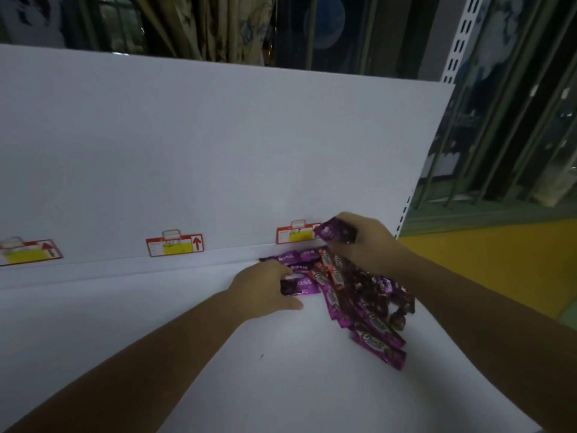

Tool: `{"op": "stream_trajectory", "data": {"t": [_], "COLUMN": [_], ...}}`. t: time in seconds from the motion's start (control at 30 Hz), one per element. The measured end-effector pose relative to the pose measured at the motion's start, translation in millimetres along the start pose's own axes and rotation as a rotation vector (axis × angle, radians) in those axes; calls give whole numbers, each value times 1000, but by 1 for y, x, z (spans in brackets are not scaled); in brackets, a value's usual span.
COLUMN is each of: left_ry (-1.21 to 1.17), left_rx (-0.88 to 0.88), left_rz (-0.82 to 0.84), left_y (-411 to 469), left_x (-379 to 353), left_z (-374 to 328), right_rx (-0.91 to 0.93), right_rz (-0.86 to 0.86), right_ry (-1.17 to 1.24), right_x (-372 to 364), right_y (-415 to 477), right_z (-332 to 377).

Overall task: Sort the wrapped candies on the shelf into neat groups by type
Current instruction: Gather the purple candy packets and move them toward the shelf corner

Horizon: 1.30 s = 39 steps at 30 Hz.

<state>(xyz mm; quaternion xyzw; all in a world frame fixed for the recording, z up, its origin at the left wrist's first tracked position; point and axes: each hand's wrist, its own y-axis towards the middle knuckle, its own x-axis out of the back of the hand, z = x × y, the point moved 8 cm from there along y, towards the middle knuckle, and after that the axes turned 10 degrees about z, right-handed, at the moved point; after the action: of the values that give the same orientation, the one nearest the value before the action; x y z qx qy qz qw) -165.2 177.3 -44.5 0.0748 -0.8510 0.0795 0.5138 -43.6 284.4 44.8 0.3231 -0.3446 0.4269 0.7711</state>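
Pinched a purple candy (pixel 335 234) in the right hand (pixel 365 242), fingers curled round it. Held it lifted clear of the white shelf (pixel 156 339), just in front of the rightmost price tag (pixel 295 235).

Gripped the dark left end of a kiss-marked candy (pixel 301 284) with the left hand (pixel 265 289), fingers bent over the wrapper and thumb stretched along the shelf on the near side. Kept that candy flat on the shelf at the left edge of the mixed pile (pixel 368 295).

Found the pile heaped at the far right of the shelf, between and below the two hands, trailing toward the near right edge. Noted long purple bars (pixel 379 334) with a white-lettered logo fanned out at its near end. Noted more kiss-marked packets (pixel 290 257) at its far left, close against the foot of the white back panel (pixel 218 151). Could not tell the type of the small crinkled sweets (pixel 398 303) on its right side, being too blurred.

Saw a middle price tag (pixel 175 245) and a left price tag (pixel 28 252), both red and yellow, fixed low on the back panel, well apart from the candies.
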Motion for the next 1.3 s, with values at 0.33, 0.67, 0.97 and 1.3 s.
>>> {"op": "stream_trajectory", "data": {"t": [0.33,0.67,0.97,1.3], "left_ry": [-65,145,249,151], "left_rx": [82,149,199,496], "left_rz": [-30,-203,-137,-35], "left_y": [2,28,0,-36], "left_x": [7,30,29,20], "left_z": [21,30,44,64], "right_rx": [-71,160,273,155], "right_rz": [165,456,393,480], "right_ry": [-181,-516,-602,-666], "right_x": [-27,-83,-93,-99], "right_y": [41,61,64,62], "right_z": [-24,2,15,-2]}}
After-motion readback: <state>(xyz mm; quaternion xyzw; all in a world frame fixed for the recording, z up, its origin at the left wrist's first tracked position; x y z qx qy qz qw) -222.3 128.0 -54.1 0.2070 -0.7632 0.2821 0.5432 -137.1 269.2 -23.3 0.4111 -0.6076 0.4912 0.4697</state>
